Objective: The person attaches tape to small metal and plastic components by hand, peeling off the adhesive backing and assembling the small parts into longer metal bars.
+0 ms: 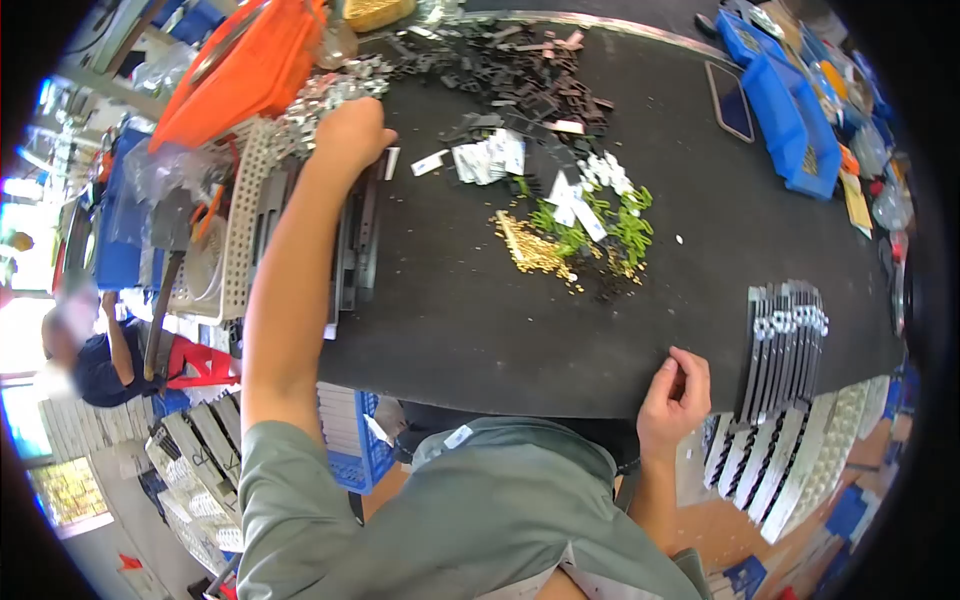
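At the far left, a person (pixel 105 365) in dark clothes is near a red stool (pixel 205 365). Next comes a pale basket (pixel 240 235) full of little holes, just beside the worktop (pixel 450 330), with a big orange bin (pixel 240 70) above it in view. A heap of shiny silver bits (pixel 345 85) lies by the bin, and the left hand (pixel 350 135) is right at this heap, with its arm stretched far out. Its fingers are hidden, so I cannot tell if its grip is apart, together or on a silver bit. Some long metal strips (pixel 368 235) lie just beside that arm. Near the middle there are white slips (pixel 490 157), a pile of tiny gold bits (pixel 535 250) and a big messy heap of black bits (pixel 540 85) farther back. Green bits (pixel 632 228) lie next to the gold ones, with small white bits (pixel 605 172) just behind. The right hand (pixel 677 400) is at the front edge, its finger and thumb curled in close; I cannot tell if the tips touch. A phone (pixel 730 100) lies flat at the back. Near the right hand, dark bars (pixel 782 355) with silver parts lie side by side in a row. Blue trays (pixel 790 115) stand at the back right.
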`<state>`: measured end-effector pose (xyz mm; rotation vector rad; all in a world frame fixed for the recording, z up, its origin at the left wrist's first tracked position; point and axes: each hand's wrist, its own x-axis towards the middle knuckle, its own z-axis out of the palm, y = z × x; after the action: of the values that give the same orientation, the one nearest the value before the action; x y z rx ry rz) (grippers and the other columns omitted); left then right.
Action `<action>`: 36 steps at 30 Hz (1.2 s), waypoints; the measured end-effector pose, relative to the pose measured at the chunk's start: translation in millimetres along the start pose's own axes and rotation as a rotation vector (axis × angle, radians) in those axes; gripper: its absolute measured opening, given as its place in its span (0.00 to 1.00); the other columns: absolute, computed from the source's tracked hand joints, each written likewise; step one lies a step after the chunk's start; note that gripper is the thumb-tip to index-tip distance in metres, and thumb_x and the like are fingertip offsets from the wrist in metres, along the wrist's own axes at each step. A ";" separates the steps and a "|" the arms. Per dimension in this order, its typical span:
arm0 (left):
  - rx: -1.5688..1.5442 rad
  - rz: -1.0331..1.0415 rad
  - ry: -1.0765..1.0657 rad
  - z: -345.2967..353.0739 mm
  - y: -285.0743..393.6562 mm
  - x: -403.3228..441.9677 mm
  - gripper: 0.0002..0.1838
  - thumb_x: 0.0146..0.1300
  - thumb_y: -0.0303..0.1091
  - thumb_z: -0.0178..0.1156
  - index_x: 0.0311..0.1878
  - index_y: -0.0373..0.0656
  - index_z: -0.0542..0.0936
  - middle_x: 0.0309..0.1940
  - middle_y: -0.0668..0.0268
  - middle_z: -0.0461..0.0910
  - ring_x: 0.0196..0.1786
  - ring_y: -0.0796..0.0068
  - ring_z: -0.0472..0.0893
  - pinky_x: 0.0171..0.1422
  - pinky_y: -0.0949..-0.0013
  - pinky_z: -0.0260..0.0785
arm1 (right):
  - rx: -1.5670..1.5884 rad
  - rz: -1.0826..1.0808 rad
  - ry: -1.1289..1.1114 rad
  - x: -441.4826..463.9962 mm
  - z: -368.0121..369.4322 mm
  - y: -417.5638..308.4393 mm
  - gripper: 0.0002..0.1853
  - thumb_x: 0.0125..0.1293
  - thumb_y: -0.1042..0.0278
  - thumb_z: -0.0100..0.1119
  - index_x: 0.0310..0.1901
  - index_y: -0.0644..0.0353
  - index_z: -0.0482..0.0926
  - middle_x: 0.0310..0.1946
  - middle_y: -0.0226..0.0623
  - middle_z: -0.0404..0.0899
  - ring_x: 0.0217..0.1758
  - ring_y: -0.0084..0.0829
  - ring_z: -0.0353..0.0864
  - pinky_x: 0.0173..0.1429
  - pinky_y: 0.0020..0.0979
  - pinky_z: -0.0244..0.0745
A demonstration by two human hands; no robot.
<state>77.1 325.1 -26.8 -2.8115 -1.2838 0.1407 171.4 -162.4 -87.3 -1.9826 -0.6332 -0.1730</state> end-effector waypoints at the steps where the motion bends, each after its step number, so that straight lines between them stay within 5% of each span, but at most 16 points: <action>1: -0.067 0.047 0.046 -11.0 7.6 -8.5 0.22 0.63 0.46 0.70 0.52 0.39 0.86 0.46 0.51 0.88 0.52 0.52 0.87 0.57 0.53 0.78 | -0.019 0.011 0.013 1.3 -1.9 -1.3 0.06 0.68 0.84 0.59 0.44 0.67 0.83 0.37 0.32 0.80 0.26 0.13 0.67 0.27 0.19 0.59; 3: -0.296 0.136 0.173 -30.3 31.8 -44.9 0.23 0.63 0.42 0.70 0.56 0.37 0.84 0.46 0.49 0.88 0.49 0.54 0.88 0.56 0.57 0.79 | 0.124 0.103 -0.050 3.4 -5.6 -2.3 0.06 0.68 0.83 0.59 0.43 0.67 0.83 0.36 0.31 0.80 0.27 0.13 0.67 0.28 0.18 0.59; 5: -0.664 0.291 0.058 -53.6 63.9 -95.5 0.23 0.64 0.38 0.70 0.59 0.37 0.83 0.45 0.51 0.88 0.48 0.55 0.88 0.54 0.60 0.79 | 0.179 0.169 -0.076 4.9 -11.3 -5.6 0.07 0.70 0.82 0.60 0.47 0.66 0.84 0.38 0.32 0.81 0.28 0.13 0.68 0.30 0.18 0.61; 7: -0.870 0.442 -0.241 -75.3 95.1 -150.7 0.24 0.62 0.34 0.71 0.60 0.37 0.82 0.47 0.53 0.87 0.48 0.55 0.87 0.54 0.60 0.80 | 0.616 0.480 -0.381 10.6 -12.5 -29.2 0.15 0.72 0.80 0.61 0.58 0.65 0.81 0.44 0.34 0.84 0.30 0.13 0.72 0.33 0.18 0.65; 9: -0.915 0.748 -0.155 -56.2 121.1 -194.8 0.23 0.61 0.31 0.72 0.59 0.37 0.82 0.51 0.53 0.85 0.52 0.54 0.86 0.57 0.58 0.80 | 0.864 0.625 -0.634 17.3 0.5 -54.5 0.23 0.74 0.77 0.60 0.69 0.64 0.74 0.46 0.38 0.86 0.34 0.15 0.77 0.36 0.19 0.71; 11: -0.967 0.834 -0.190 -42.8 144.6 -226.6 0.22 0.60 0.27 0.71 0.59 0.38 0.82 0.55 0.52 0.83 0.56 0.52 0.86 0.59 0.57 0.80 | 1.062 0.701 -0.710 12.5 18.0 -69.7 0.25 0.76 0.75 0.59 0.72 0.65 0.70 0.45 0.39 0.87 0.38 0.18 0.80 0.39 0.21 0.76; 14: -0.984 0.778 -0.108 -35.8 150.8 -231.2 0.21 0.61 0.26 0.70 0.58 0.38 0.82 0.56 0.51 0.82 0.59 0.49 0.84 0.60 0.56 0.80 | 1.038 0.640 -0.628 5.9 30.8 -58.5 0.21 0.78 0.73 0.57 0.69 0.67 0.72 0.46 0.43 0.88 0.37 0.21 0.83 0.40 0.25 0.79; 19: -0.807 0.423 0.143 -1.7 135.5 -167.0 0.15 0.64 0.25 0.66 0.54 0.42 0.86 0.49 0.57 0.84 0.48 0.54 0.86 0.52 0.58 0.79 | 0.941 0.513 -0.509 5.2 31.2 -36.3 0.11 0.79 0.73 0.56 0.56 0.70 0.80 0.43 0.47 0.87 0.33 0.27 0.86 0.36 0.28 0.82; 29: -0.369 0.697 0.221 15.2 149.5 -138.1 0.14 0.63 0.27 0.66 0.52 0.44 0.85 0.41 0.58 0.83 0.42 0.54 0.84 0.47 0.54 0.77 | 0.998 0.444 -0.482 0.2 34.1 -30.2 0.08 0.77 0.75 0.59 0.52 0.69 0.81 0.41 0.40 0.85 0.31 0.27 0.86 0.34 0.26 0.80; 36: -0.635 0.551 0.095 3.5 146.7 -151.9 0.15 0.65 0.25 0.64 0.55 0.42 0.84 0.42 0.55 0.83 0.45 0.53 0.84 0.50 0.57 0.77 | 0.973 0.475 -0.478 1.1 35.1 -33.2 0.09 0.77 0.75 0.59 0.53 0.70 0.81 0.38 0.39 0.85 0.30 0.27 0.85 0.33 0.26 0.80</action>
<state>87.9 114.3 -32.7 -3.5765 -0.5597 -0.4602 150.5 -119.8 -77.8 -1.1479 -0.3930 0.7828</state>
